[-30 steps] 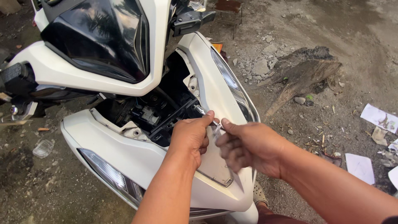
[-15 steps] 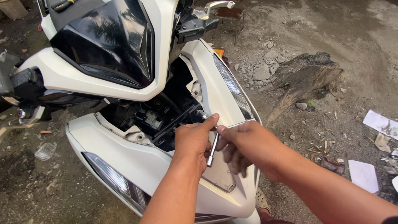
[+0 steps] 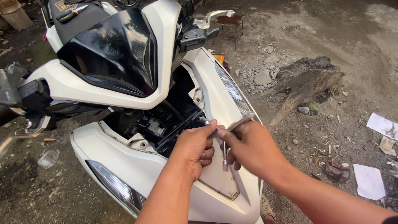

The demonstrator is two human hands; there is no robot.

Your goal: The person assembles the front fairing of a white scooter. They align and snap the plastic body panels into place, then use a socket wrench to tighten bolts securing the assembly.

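Both hands meet over the front of a white scooter (image 3: 137,174), just in front of the opening where its nose panel is off. The left hand (image 3: 194,151) is curled, its thumb and forefinger pinched together at the top; whatever they pinch is too small to make out. The right hand (image 3: 253,149) comes in from the right, and its fingers (image 3: 229,139) are closed around a slim metal tool (image 3: 225,155). One silvery arm of the tool hangs down between the two hands, its tip over the white front panel, and another arm slants up and to the right past the right hand's knuckles, beside the headlight strip (image 3: 230,88). The thumb tips of both hands touch or nearly touch at the tool's bend.

Behind the hands, the opened cavity (image 3: 159,124) shows dark wiring and black parts. Above it sits the glossy black windscreen panel (image 3: 114,54), with the brake lever (image 3: 217,14) on the right and a pair of pliers (image 3: 70,14) lying on the black seat at the top.

The scooter stands outdoors on bare dirt ground (image 3: 340,49) strewn with stones. A weathered tree stump (image 3: 306,81) lies to the right, with white paper scraps (image 3: 369,180) near the right edge and a clear plastic piece (image 3: 47,158) at the left.
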